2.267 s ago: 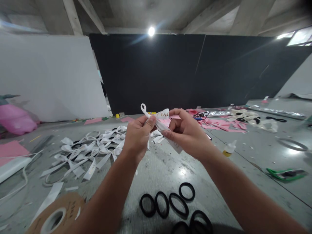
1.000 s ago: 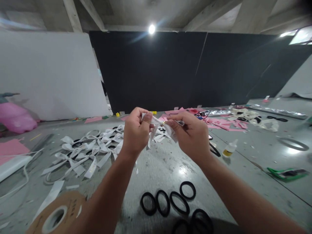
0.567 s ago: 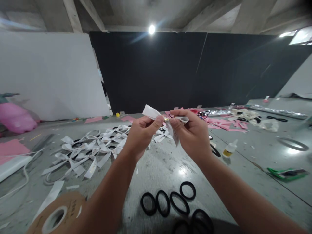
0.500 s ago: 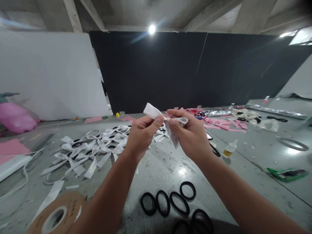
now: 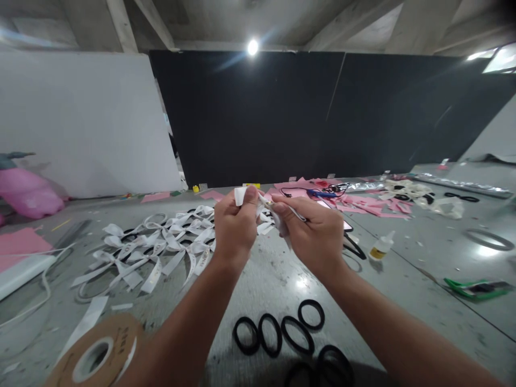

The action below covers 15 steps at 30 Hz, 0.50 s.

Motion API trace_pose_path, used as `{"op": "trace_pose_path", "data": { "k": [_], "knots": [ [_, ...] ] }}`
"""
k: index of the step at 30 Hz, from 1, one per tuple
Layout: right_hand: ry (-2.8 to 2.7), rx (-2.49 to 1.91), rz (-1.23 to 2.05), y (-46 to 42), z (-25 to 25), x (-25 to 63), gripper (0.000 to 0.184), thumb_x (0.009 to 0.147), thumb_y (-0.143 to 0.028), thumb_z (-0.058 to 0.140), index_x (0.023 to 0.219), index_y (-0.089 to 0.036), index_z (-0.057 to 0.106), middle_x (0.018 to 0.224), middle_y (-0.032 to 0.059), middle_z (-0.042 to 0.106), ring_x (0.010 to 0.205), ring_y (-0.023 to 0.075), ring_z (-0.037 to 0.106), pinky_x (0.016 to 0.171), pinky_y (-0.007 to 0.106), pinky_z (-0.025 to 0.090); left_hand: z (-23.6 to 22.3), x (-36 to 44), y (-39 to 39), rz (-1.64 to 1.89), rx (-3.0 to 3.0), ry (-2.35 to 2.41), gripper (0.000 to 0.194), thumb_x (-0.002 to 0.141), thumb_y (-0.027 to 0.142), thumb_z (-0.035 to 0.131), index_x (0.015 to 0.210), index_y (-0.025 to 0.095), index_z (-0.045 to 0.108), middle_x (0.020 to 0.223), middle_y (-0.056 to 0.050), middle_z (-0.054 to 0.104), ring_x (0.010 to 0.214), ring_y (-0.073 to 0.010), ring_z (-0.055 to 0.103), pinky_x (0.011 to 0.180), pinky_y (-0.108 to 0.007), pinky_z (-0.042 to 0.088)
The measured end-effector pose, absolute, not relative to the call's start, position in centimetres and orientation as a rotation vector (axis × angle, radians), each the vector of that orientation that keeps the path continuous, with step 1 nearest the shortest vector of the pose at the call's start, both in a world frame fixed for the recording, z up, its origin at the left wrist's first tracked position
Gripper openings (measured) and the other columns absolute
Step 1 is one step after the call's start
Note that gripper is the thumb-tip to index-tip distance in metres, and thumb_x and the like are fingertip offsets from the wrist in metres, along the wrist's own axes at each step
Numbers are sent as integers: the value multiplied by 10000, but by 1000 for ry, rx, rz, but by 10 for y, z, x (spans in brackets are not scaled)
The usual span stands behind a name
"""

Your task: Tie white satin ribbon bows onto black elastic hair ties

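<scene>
My left hand and my right hand are raised side by side above the grey floor, both closed on one white ribbon piece. The left thumb and fingers pinch its upper end. The right fingers pinch the other part, with a short tail hanging below. A pile of finished white ribbon bows lies just left of my left hand. Several black elastic rings lie on the floor below my wrists.
A brown ribbon spool sits at the lower left. A small glue bottle stands right of my right hand. Pink paper scraps litter the floor behind. A green-handled tool lies far right, a white strip and cord far left.
My hands have dropped slightly and drawn the ribbon tighter; the loop that stood up from the left fingers is now folded down between the hands.
</scene>
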State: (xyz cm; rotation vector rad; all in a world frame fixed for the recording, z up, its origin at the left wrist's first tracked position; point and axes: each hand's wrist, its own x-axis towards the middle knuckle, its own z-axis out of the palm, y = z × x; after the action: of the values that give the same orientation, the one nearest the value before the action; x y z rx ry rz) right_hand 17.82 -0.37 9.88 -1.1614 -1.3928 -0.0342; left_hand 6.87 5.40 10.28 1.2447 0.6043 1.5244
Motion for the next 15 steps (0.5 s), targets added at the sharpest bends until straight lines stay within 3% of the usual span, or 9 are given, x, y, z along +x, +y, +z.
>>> {"op": "trace_pose_path", "data": {
  "k": [9,13,15],
  "knots": [
    [-1542,-911,-580,-12,90,169,219,894,-119,604,992,-251,748,841,23,753,704,159,682,610,285,536,124,72,35,1342,737,576,423,793,479,743,648,169,495,474,90,372,365,-30,337,382,-177,288],
    [-1451,-942,-412,-7,98,177,107,902,-186,623,894,-223,724,790,12,730,703,149,668,648,289,534,124,65,39,1315,943,468,357,793,461,745,698,154,590,500,69,439,397,-38,387,418,-183,334],
    [-1340,-1008,-178,-3,102,181,74,894,-277,649,917,-225,697,734,-2,692,620,136,627,582,284,511,122,61,42,1279,1128,440,325,796,441,742,704,146,640,513,41,496,444,-59,452,457,-195,371]
  ]
}}
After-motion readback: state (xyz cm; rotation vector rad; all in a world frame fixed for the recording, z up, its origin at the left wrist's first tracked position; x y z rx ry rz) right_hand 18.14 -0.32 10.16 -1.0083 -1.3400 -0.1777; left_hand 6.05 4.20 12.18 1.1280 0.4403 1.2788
